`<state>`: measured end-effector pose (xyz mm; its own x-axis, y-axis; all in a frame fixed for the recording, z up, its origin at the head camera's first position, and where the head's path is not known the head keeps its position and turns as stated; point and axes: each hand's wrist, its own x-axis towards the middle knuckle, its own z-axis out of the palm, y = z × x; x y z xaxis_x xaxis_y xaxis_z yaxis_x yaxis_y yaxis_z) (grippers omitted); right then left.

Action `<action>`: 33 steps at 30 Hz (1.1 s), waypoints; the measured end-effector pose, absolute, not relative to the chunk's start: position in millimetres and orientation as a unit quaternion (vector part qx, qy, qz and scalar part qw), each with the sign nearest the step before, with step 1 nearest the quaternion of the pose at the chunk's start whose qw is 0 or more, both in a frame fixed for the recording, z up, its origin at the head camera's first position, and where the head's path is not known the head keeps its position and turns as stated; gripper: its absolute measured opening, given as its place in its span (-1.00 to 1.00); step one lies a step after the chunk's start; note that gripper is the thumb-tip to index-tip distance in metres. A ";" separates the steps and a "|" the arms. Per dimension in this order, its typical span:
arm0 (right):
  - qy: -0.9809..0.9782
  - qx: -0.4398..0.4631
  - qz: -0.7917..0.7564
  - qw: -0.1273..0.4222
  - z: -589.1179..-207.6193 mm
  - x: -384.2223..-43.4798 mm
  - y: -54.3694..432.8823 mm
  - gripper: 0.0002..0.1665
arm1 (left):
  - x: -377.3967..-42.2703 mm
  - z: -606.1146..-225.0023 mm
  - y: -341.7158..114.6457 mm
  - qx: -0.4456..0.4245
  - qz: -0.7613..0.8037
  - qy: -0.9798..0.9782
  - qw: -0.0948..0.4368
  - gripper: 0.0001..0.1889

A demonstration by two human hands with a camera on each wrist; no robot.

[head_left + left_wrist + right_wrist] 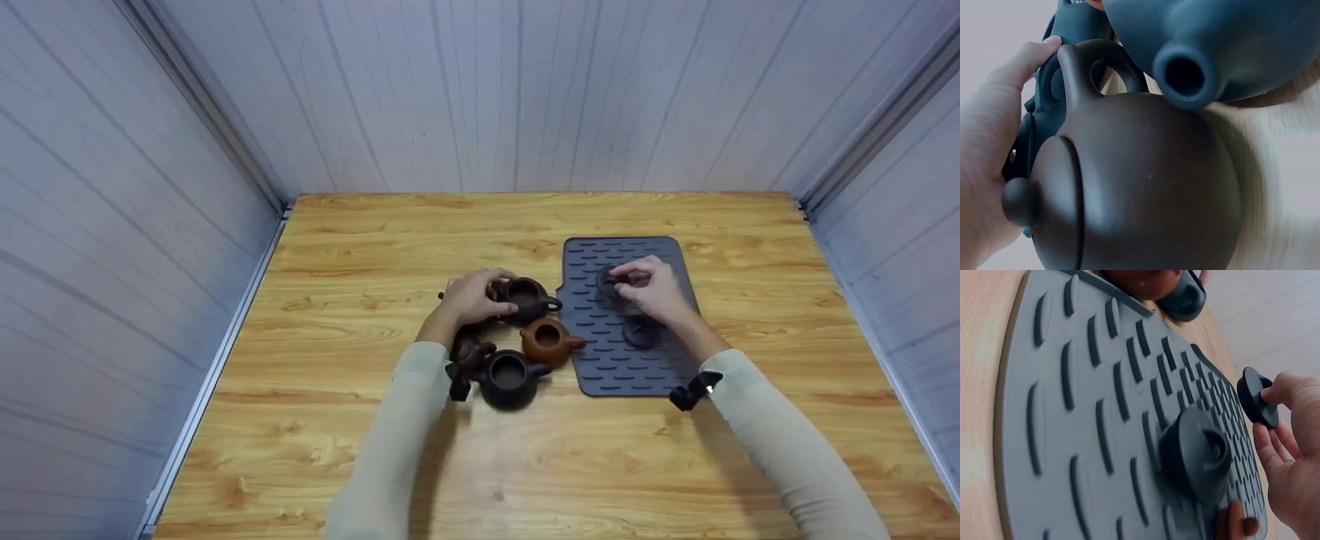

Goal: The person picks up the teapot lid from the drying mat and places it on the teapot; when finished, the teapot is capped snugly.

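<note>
My right hand pinches a dark teapot lid between thumb and fingers above the grey ridged mat. A second dark lid lies on the mat, closer to the wrist. My left hand is at an uncovered dark teapot, its thumb by the rim and fingers on the far side, partly hidden. Below that hand stands a brown lidded teapot, with another dark teapot partly covered behind it. In the left wrist view, a dark teapot's spout points at the camera.
Close to the mat's left edge sits an uncovered orange-brown teapot, its end overlapping the mat in the head view. An uncovered dark teapot stands nearest me. An orange-brown lid shows on the mat. Pale panels enclose the wooden table.
</note>
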<state>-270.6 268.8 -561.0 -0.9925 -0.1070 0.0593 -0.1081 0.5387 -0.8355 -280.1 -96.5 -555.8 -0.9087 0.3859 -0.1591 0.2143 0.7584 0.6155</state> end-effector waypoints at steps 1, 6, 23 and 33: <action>-0.876 0.064 0.479 -0.002 -560.3 -271.4 265.8 -0.69 | -280.0 -555.9 -96.6 0.162 0.307 0.928 0.138 -0.39; -0.877 0.070 0.476 -0.016 -556.1 -273.7 250.4 -0.69 | -279.2 -556.3 -96.8 0.160 0.307 0.928 0.136 -0.39; -0.857 0.123 0.498 -0.040 -536.8 -281.0 202.6 -0.71 | -282.6 -554.8 -96.9 0.156 0.308 0.927 0.144 -0.38; -0.843 0.130 0.519 -0.051 -524.4 -283.2 175.2 -0.71 | -283.5 -554.4 -97.7 0.153 0.304 0.930 0.142 -0.39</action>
